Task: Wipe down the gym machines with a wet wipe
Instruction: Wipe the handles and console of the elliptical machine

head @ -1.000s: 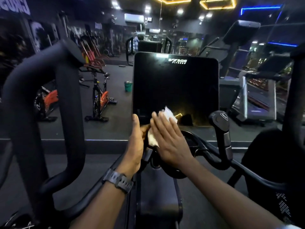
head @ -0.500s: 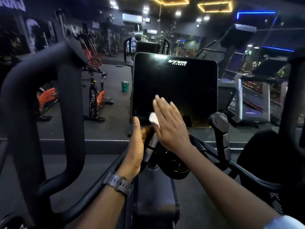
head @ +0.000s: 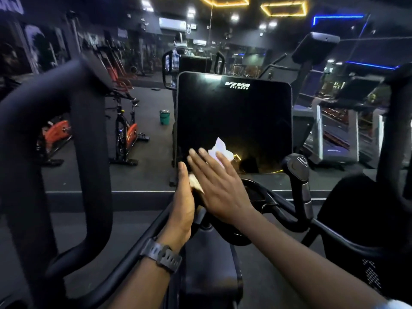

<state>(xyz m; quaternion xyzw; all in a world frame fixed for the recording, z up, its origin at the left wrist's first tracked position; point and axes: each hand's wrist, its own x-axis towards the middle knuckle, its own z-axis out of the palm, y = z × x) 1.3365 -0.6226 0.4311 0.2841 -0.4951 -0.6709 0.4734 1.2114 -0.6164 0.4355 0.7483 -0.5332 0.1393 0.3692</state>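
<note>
The right hand (head: 219, 186) presses the wet wipe (head: 219, 150) flat-fingered against the console screen (head: 234, 121) near its lower left corner; half a second ago the wipe was nearly hidden under the palm, and now it fans out past the fingertips. The left hand (head: 184, 204) (watch (head: 161, 255) on its wrist) holds the screen's lower left edge, unmoved; how its fingers lie behind, I cannot tell.

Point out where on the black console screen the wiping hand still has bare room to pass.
Free: the black glossy console screen between the white VIVA logo and the white wet wipe, plus its right half. Crowded: the lower left corner, where the right hand presses the wipe beside the left hand.
</note>
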